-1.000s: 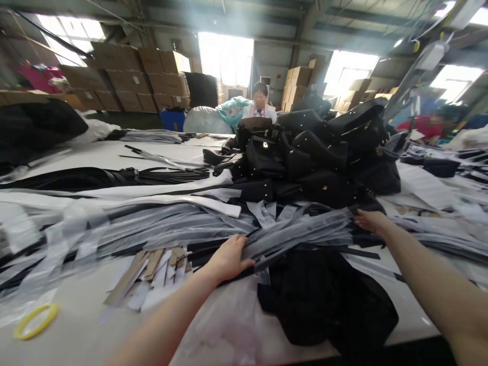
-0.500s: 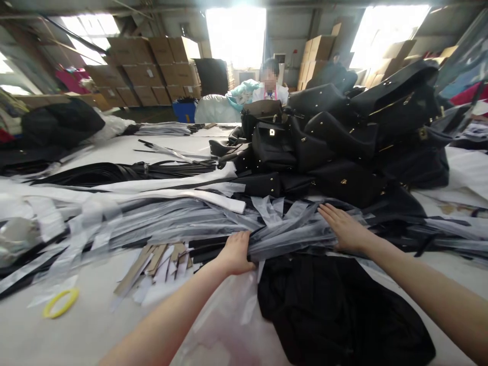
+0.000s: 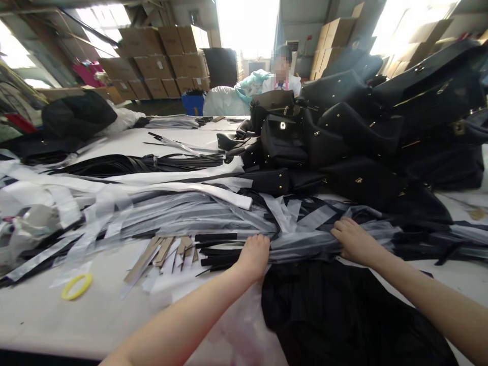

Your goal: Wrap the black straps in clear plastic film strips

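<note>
A bundle of black strips with translucent backing (image 3: 303,244) lies across the table in front of me. My left hand (image 3: 254,255) is closed over it near its left end, where several bare black strip ends (image 3: 219,249) stick out. Farther right, my right hand (image 3: 353,241) has its fingers curled over the same bundle; its fingertips are partly hidden among the strips. Just below both hands lies a limp black fabric piece (image 3: 335,310). Loose translucent strips (image 3: 285,211) cross over the top of the bundle.
Black bags (image 3: 343,137) with gold fittings are heaped behind the bundle. Cardboard and paper scraps (image 3: 163,259) and a yellow tape ring (image 3: 77,287) lie at the left. White strips (image 3: 213,190) and black strips (image 3: 125,165) stretch across the table. A person (image 3: 281,76) is beyond the bags.
The camera view has shifted. My left hand has slid right relative to the strip ends, baring more of them. My right hand's fingers, stretched out before, are now curled over the bundle.
</note>
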`<state>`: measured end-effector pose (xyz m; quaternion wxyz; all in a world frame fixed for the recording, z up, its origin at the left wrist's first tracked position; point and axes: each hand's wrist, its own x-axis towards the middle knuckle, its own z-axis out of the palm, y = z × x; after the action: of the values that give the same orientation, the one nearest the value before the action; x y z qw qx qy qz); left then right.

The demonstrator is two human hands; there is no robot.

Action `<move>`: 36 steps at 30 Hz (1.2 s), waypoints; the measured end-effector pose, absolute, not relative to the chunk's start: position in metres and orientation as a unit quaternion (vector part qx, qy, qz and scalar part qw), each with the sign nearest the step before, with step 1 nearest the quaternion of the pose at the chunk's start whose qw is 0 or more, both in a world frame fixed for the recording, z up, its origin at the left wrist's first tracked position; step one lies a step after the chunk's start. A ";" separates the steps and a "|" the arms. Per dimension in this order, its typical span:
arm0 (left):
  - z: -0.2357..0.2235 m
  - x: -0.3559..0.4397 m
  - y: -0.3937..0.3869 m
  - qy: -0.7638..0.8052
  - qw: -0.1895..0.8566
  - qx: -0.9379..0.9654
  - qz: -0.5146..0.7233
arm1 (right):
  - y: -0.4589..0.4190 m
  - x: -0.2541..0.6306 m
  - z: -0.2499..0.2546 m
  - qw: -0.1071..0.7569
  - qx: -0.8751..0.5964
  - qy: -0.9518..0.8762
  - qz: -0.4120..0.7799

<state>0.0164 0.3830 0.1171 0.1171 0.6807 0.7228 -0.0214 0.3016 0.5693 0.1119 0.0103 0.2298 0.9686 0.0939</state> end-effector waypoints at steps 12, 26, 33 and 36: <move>0.129 0.002 0.365 0.697 0.154 0.695 0.082 | 0.564 0.340 0.078 -0.054 0.248 0.960 0.120; 0.130 0.045 0.425 0.647 0.205 0.730 -0.081 | 0.547 0.300 0.098 0.056 0.214 0.972 0.083; 0.160 0.027 0.452 0.617 0.275 0.726 -0.128 | 0.564 0.297 0.112 0.047 0.249 0.967 0.020; 0.188 0.008 0.474 0.615 0.302 0.715 -0.137 | 0.578 0.294 0.131 0.022 0.284 0.959 -0.010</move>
<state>0.0085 0.4744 0.1878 0.3022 0.7153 0.6151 -0.1367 0.2939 0.5778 0.1308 0.0225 0.2837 0.9586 -0.0095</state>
